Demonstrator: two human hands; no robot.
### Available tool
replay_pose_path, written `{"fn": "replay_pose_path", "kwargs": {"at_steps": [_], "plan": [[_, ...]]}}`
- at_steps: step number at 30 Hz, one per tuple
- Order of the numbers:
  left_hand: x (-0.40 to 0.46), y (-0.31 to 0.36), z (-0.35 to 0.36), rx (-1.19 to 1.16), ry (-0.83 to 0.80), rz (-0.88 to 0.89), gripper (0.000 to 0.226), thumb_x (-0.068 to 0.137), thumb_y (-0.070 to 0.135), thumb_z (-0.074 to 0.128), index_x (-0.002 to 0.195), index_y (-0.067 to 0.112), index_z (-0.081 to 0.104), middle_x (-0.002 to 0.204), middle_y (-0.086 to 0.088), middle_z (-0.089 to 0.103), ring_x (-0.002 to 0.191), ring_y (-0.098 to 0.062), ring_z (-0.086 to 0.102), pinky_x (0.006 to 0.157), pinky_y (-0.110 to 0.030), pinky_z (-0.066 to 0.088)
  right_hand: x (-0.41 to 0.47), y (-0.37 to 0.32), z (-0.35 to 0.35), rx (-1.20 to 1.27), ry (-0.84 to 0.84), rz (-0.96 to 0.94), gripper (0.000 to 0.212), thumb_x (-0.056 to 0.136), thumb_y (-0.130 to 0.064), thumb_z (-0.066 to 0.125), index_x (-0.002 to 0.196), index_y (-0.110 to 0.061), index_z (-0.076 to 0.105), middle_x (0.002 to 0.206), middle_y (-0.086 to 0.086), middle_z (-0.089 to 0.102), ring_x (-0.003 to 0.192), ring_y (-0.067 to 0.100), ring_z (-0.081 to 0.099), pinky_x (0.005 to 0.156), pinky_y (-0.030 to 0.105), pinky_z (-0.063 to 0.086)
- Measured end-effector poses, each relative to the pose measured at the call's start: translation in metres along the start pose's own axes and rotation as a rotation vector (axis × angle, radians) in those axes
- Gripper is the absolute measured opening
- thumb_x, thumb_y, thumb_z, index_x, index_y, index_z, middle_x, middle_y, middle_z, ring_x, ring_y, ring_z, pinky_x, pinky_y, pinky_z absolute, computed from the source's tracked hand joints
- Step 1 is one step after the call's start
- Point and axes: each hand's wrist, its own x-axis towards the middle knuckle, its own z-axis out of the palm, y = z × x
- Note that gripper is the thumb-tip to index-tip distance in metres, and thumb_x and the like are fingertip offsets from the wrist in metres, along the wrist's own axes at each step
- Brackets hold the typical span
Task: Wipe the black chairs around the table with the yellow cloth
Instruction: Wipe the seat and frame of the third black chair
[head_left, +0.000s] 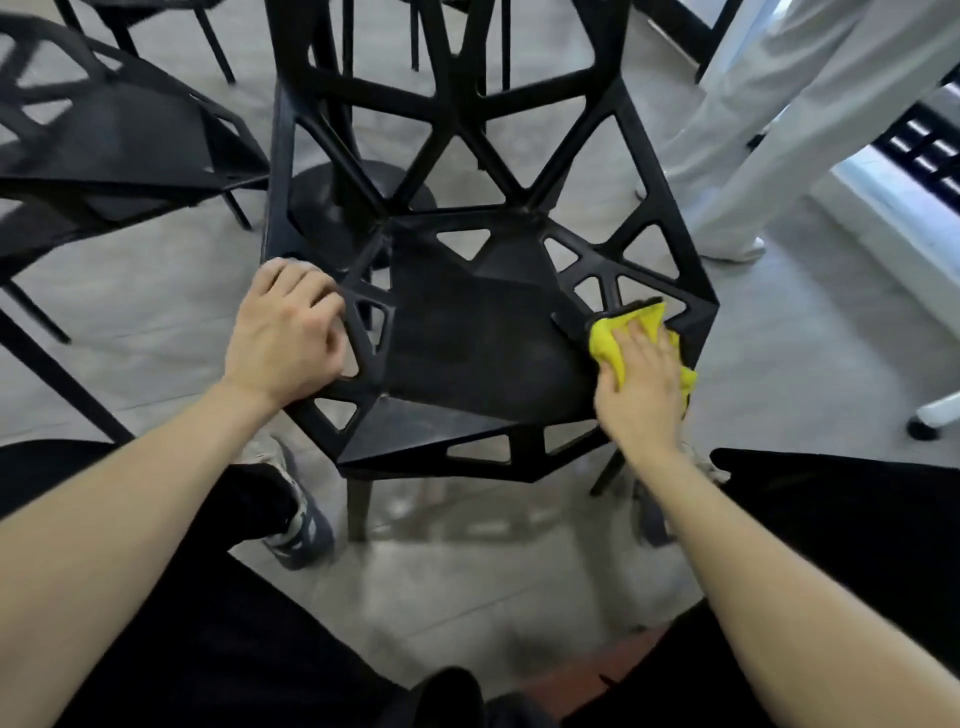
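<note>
A black chair (467, 332) with triangular cut-outs stands right in front of me, its seat facing up. My left hand (283, 332) grips the seat's left rim, fingers curled over the edge. My right hand (641, 384) presses the yellow cloth (613, 338) flat against the seat's right side, fingers spread over it. The cloth bunches out ahead of and beside my fingers.
A second black chair (104, 140) stands at the left, with more chair legs behind it. A round black table base (332, 202) shows through the chair back. Another person's legs in light trousers (753, 145) stand at the upper right. My shoes (298, 519) are under the seat's front.
</note>
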Motion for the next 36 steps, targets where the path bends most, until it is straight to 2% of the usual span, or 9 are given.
{"fn": "replay_pose_path", "kwargs": {"at_steps": [4, 6, 8, 11, 15, 19, 23, 27, 36], "plan": [[0.0, 0.0, -0.002, -0.171, 0.127, -0.174, 0.043, 0.096, 0.014, 0.056, 0.137, 0.002, 0.057, 0.147, -0.023, 0.049, 0.142, -0.044, 0.045, 0.125, -0.053, 0.031, -0.091, -0.138, 0.017, 0.192, -0.181, -0.504, 0.058, 0.085, -0.028, 0.06, 0.142, -0.016, 0.063, 0.149, 0.01, 0.06, 0.145, 0.037, 0.046, 0.122, 0.053, 0.033], [0.001, -0.002, -0.004, -0.363, 0.158, -0.313, 0.051, 0.104, 0.014, 0.052, 0.152, -0.001, 0.042, 0.158, -0.025, 0.039, 0.15, -0.042, 0.038, 0.13, -0.047, 0.028, -0.116, -0.17, 0.028, 0.178, -0.322, -0.849, 0.066, 0.088, -0.034, 0.058, 0.152, -0.018, 0.055, 0.161, 0.008, 0.048, 0.157, 0.034, 0.031, 0.129, 0.05, 0.022], [0.002, -0.006, -0.009, -0.575, 0.115, -0.455, 0.057, 0.112, 0.023, 0.045, 0.162, 0.0, 0.031, 0.166, -0.02, 0.035, 0.157, -0.033, 0.035, 0.133, -0.038, 0.026, -0.113, -0.171, 0.037, 0.148, -0.345, -0.961, 0.07, 0.088, -0.035, 0.059, 0.156, -0.02, 0.051, 0.165, 0.006, 0.044, 0.159, 0.033, 0.027, 0.129, 0.05, 0.021], [0.01, -0.017, -0.026, -0.733, 0.053, -0.582, 0.061, 0.114, 0.035, 0.037, 0.168, 0.007, 0.028, 0.169, -0.011, 0.042, 0.157, -0.02, 0.04, 0.131, -0.04, 0.031, -0.096, -0.157, 0.042, 0.179, -0.338, -0.929, 0.069, 0.087, -0.032, 0.066, 0.154, -0.023, 0.053, 0.166, 0.003, 0.043, 0.16, 0.031, 0.027, 0.129, 0.048, 0.024], [0.036, -0.047, -0.041, -0.638, 0.036, -0.694, 0.055, 0.116, 0.036, 0.035, 0.162, 0.008, 0.042, 0.149, -0.015, 0.064, 0.138, -0.032, 0.058, 0.118, -0.043, 0.043, -0.077, -0.173, 0.045, 0.221, -0.296, -0.739, 0.059, 0.091, -0.045, 0.064, 0.149, -0.038, 0.057, 0.163, -0.006, 0.045, 0.156, 0.025, 0.031, 0.12, 0.045, 0.035], [0.051, -0.058, -0.027, -0.559, -0.105, -0.674, 0.036, 0.107, 0.034, 0.046, 0.111, 0.011, 0.074, 0.102, -0.01, 0.078, 0.1, -0.037, 0.071, 0.088, -0.045, 0.053, -0.023, -0.207, 0.073, 0.255, -0.236, -0.657, 0.05, 0.094, -0.047, 0.061, 0.143, -0.04, 0.061, 0.148, -0.011, 0.054, 0.134, 0.026, 0.048, 0.097, 0.043, 0.047], [0.067, -0.072, -0.043, -0.632, -0.276, -0.7, 0.018, 0.097, 0.032, 0.057, 0.094, 0.017, 0.067, 0.08, 0.001, 0.076, 0.071, -0.03, 0.074, 0.073, -0.051, 0.064, 0.094, -0.248, 0.124, 0.201, -0.196, -0.287, 0.039, 0.096, -0.041, 0.059, 0.132, -0.03, 0.068, 0.134, 0.003, 0.061, 0.117, 0.037, 0.054, 0.093, 0.052, 0.054], [0.077, -0.09, -0.05, -0.735, -0.45, -0.627, 0.014, 0.106, 0.018, 0.059, 0.096, 0.008, 0.061, 0.076, -0.002, 0.079, 0.058, -0.031, 0.076, 0.069, -0.051, 0.066, 0.199, -0.273, 0.117, 0.358, -0.115, 0.043, 0.03, 0.099, -0.039, 0.057, 0.125, -0.027, 0.064, 0.117, 0.008, 0.071, 0.112, 0.036, 0.065, 0.086, 0.042, 0.048], [0.101, -0.119, -0.054, -0.997, -0.731, -0.568, 0.014, 0.107, 0.002, 0.059, 0.095, -0.005, 0.057, 0.09, -0.017, 0.081, 0.076, -0.041, 0.08, 0.076, -0.046, 0.062, 0.017, -0.253, 0.072, 0.342, -0.381, -0.455, 0.038, 0.094, -0.031, 0.059, 0.13, -0.025, 0.069, 0.135, 0.003, 0.06, 0.113, 0.031, 0.056, 0.1, 0.041, 0.049]]}}
